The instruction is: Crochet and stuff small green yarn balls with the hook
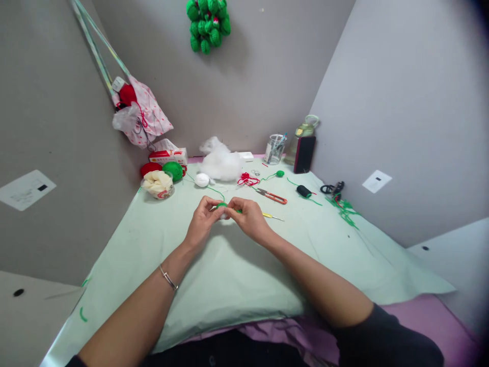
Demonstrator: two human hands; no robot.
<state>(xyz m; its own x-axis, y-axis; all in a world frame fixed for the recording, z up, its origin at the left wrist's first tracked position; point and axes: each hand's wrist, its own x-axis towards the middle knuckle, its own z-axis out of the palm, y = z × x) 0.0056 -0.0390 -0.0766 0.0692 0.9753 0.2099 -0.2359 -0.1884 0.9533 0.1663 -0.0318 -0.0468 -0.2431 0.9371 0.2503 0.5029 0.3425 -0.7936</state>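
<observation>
Just above the middle of the table, my left hand and my right hand meet around a small green crocheted piece with white stuffing showing at its lower side. Fingers and thumbs of both hands pinch it, so most of the piece is hidden. A green strand of yarn runs from it toward the back. Beside my right hand lies a crochet hook with a yellow handle. Thread snips with orange handles rest a little farther back.
White stuffing, a white yarn ball and a green yarn ball sit at the back. Red yarn lies near the snips. A glass cup, phone and bottle stand back right. Green yarn scraps lie right.
</observation>
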